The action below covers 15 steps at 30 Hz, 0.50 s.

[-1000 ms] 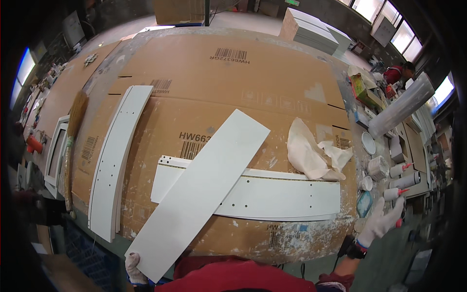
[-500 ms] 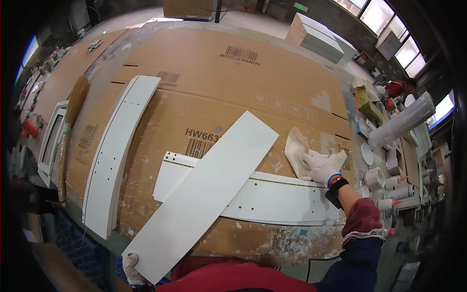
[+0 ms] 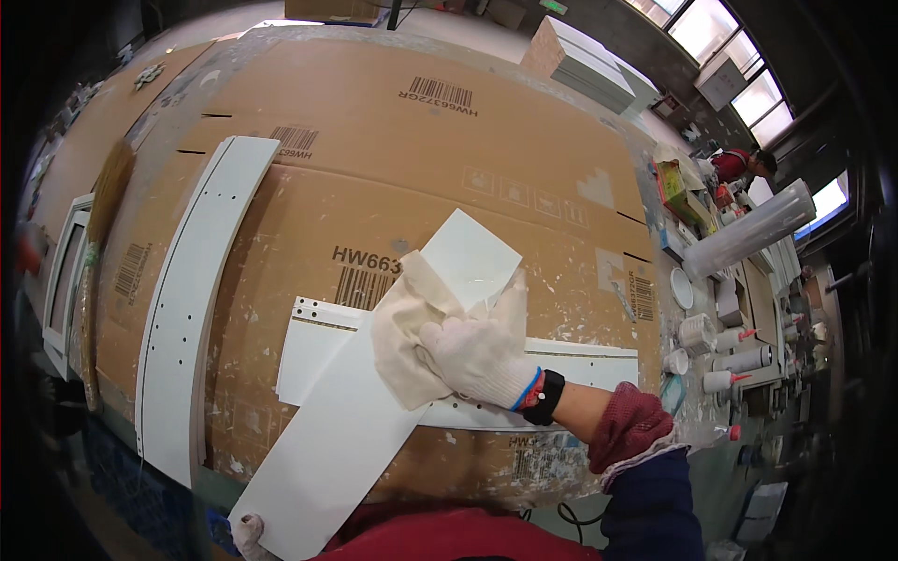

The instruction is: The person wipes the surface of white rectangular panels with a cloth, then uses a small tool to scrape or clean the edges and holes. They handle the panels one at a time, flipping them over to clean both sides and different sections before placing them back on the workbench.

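A long white board [image 3: 327,458] lies aslant in front of me, its near end at my body. My left hand [image 3: 249,536], in a white knit glove, grips that near end at the corner; part of the hand is cut off by the board and the picture's edge. My right hand [image 3: 486,360], also gloved, is closed on a cream cloth [image 3: 404,341] and presses it against the upper half of the board. Beneath, crossing it, rests a drilled white panel [image 3: 585,358] with holes and a grooved edge.
Flattened cardboard [image 3: 365,215] covers the table. Drilled white panels [image 3: 187,290] are stacked at left, beside a straw broom [image 3: 110,192] and a white frame [image 3: 64,280]. Along the right edge stand a plastic-wrapped roll [image 3: 753,227] and glue bottles [image 3: 730,379]. A co-worker [image 3: 734,165] is farther off.
My right hand has picked the cloth up off the cardboard on the right and carried it left onto the slanted board. The left hand keeps hold of the near end.
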{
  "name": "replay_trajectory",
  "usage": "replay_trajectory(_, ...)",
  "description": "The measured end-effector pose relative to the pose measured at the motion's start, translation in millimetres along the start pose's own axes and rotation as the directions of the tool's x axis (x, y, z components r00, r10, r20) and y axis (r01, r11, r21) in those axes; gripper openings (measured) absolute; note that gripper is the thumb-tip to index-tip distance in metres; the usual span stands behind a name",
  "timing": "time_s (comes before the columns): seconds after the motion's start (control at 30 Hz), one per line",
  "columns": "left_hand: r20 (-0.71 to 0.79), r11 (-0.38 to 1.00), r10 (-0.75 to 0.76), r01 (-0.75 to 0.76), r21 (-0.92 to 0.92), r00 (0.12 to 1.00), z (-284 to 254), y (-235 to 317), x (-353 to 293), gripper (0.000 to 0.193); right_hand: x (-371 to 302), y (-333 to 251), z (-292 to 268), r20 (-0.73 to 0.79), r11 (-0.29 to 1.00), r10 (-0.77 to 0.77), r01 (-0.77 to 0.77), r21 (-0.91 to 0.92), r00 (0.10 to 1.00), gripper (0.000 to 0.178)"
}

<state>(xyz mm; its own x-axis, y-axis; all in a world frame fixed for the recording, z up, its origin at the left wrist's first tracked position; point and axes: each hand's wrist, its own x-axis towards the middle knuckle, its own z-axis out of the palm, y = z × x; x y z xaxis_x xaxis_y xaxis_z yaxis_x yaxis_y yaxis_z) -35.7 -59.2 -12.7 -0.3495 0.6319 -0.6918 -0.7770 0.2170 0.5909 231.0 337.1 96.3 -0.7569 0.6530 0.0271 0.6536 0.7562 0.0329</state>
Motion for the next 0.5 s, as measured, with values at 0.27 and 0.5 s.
replay_trajectory(0.27, -0.031, 0.999, 0.003, -0.001, 0.055, 1.0, -7.9, -4.9, 7.5, 0.067, 38.5, 112.9, 18.1, 0.071, 0.793, 0.608, -0.609, 0.006, 0.791, 0.026)
replay_trajectory(0.5, -0.071, 0.996, 0.004, 0.003, 0.088, 0.997, -17.8, -3.8, 5.3, 0.065, 7.9, 65.0, 33.2, 0.058, 0.95, 0.313, -0.313, 0.0, 0.948, 0.024)
